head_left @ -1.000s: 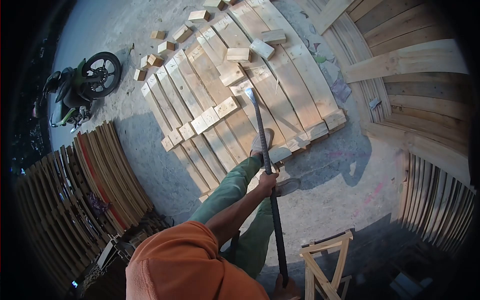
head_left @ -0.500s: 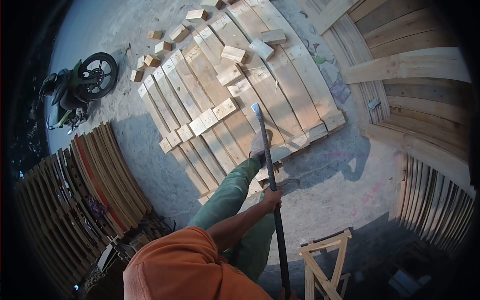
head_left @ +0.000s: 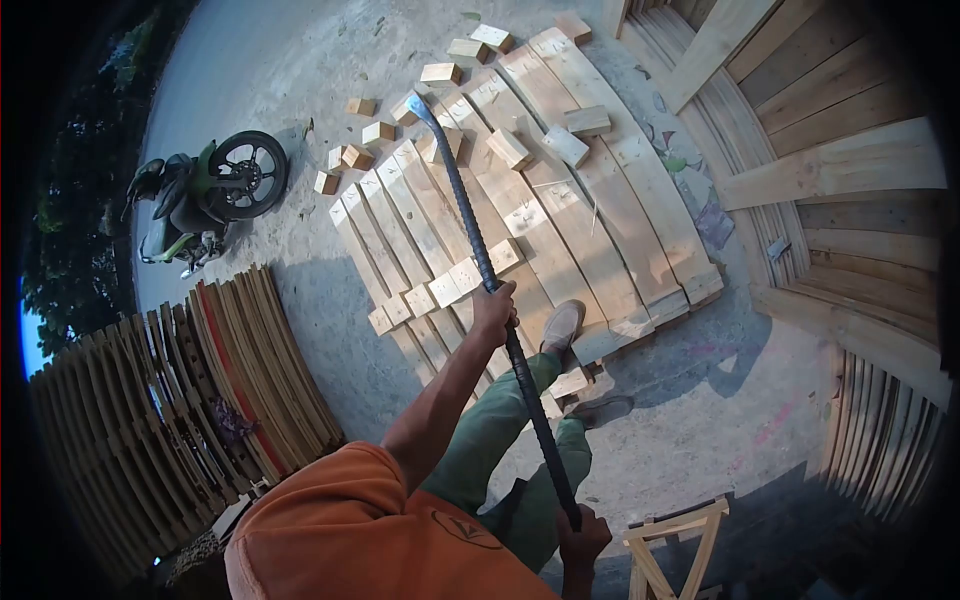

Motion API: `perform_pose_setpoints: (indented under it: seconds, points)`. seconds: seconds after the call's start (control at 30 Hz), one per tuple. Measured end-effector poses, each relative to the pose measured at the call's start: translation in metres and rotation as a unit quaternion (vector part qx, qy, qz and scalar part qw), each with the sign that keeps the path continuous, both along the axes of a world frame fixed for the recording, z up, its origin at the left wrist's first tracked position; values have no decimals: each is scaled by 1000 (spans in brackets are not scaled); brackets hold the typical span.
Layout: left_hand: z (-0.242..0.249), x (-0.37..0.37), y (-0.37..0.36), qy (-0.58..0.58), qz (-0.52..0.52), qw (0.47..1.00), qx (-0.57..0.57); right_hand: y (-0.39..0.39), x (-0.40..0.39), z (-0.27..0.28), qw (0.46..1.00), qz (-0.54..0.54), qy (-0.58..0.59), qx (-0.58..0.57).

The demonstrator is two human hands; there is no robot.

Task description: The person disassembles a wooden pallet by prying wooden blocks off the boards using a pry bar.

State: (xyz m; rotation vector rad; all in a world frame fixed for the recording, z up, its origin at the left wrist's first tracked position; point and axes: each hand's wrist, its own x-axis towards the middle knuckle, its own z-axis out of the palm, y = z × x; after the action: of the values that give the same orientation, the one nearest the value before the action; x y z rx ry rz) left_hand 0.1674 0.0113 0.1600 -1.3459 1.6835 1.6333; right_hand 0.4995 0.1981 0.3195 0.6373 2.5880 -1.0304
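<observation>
A long dark ribbed pry bar [head_left: 468, 212] slants across the view, its bent, shiny flat tip over a wood block [head_left: 403, 112] by the pallet's far edge. Around the bar's middle my left hand [head_left: 495, 312] is closed. Near its lower end my right hand [head_left: 583, 537] grips it too. Beneath the bar lies a wooden pallet [head_left: 590, 225] of pale planks, with a row of short blocks [head_left: 455, 283] across it. One of my shoes [head_left: 563, 325] is on the pallet's near edge, the other [head_left: 605, 410] on the ground beside it.
Loose blocks [head_left: 440, 74] are scattered past the pallet's far side. A motorcycle [head_left: 205, 190] is parked at the left, above stacked pallets [head_left: 190, 390]. More pallets [head_left: 835, 160] stand on the right. At bottom right is a wooden frame [head_left: 680, 540].
The bar's tip has swung up and left, from over the pallet's middle to its far edge. My left hand has moved forward, and my right hand has come further into view.
</observation>
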Motion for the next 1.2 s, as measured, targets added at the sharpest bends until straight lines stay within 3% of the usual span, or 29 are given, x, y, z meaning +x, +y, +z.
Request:
perform_pose_setpoints:
  seconds: [0.07, 0.13, 0.17, 0.27, 0.37, 0.47, 0.6, 0.77, 0.9, 0.97, 1.07, 1.1, 1.13, 1.17, 1.2]
  points:
    - [-9, 33, 13, -28, 15, 999, 26, 18, 22, 22, 996, 39, -83, 7]
    - [-20, 81, 32, -73, 12, 997, 20, 29, 17, 74, 929, -25, -367, -45]
    - [-23, 109, 43, -103, 1, 995, 0, 33, 39, 84, 925, -20, -378, -39]
    - [-14, 178, 70, -172, 8, 984, 54, 58, 127, 124, 982, 75, -157, 77]
    - [-28, 248, 89, -224, 28, 968, 113, 48, 81, 173, 953, 101, -244, 150]
    - [-12, 270, 99, -249, 35, 961, 120, 38, 74, 176, 938, 82, -306, 142]
    - [-24, 286, 96, -204, 49, 969, 131, 34, 93, 177, 933, 69, -327, 135]
    - [-11, 305, 96, -202, 38, 970, 126, 28, 112, 194, 928, 53, -342, 138]
    - [-29, 335, 93, -239, 26, 956, 168, 15, 110, 200, 925, 66, -344, 145]
    - [-48, 330, 83, -269, 27, 945, 185, 3, 97, 191, 928, 82, -332, 152]
    - [-56, 271, 46, -210, -8, 967, 141, -19, 72, 176, 931, 112, -310, 158]
    - [-67, 246, 28, -238, 18, 952, 190, -25, 66, 168, 934, 119, -294, 164]
    - [-65, 236, 23, -233, -67, 959, 150, -29, 62, 163, 938, 119, -278, 172]
    - [-59, 232, 19, -234, -60, 959, 148, -31, 59, 162, 940, 111, -265, 182]
    - [-43, 240, 18, -231, -125, 954, 144, -32, 59, 167, 938, 97, -266, 197]
